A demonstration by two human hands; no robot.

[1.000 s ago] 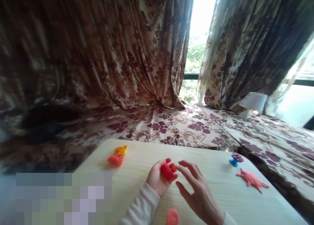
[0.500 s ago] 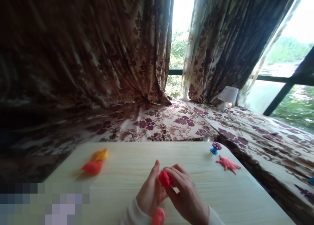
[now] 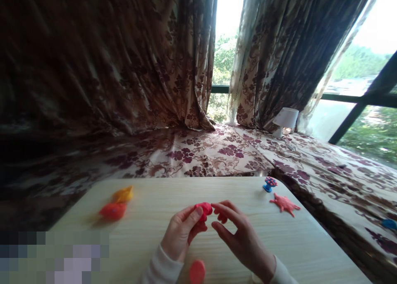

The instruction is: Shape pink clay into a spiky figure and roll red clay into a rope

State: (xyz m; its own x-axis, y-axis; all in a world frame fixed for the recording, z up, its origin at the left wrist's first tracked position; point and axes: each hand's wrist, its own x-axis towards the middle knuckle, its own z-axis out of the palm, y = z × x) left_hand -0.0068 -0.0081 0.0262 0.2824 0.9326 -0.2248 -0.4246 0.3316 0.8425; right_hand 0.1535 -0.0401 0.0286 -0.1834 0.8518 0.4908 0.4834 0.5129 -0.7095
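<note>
A lump of red modelling clay (image 3: 204, 210) is gripped between the thumb and fingers of my left hand (image 3: 182, 231), over the middle of the table. Just right of it, my right hand (image 3: 240, 234) has thumb and index finger apart, its index fingertip at the edge of the clay; whether it touches I cannot tell. Below the hands, close to the near edge, lies a pinkish-red oval piece (image 3: 197, 271).
On the pale wooden table (image 3: 149, 242), a red lump (image 3: 113, 211) and a yellow one (image 3: 123, 194) sit at left. A blue stand with red dots (image 3: 270, 184) and a pink splayed shape (image 3: 284, 204) are at right. Beyond are a white lamp (image 3: 285, 118) and patterned fabric.
My left hand has turned and closed on the red clay, which my right hand held before. The right hand's fingers have opened away from it. The view has shifted slightly.
</note>
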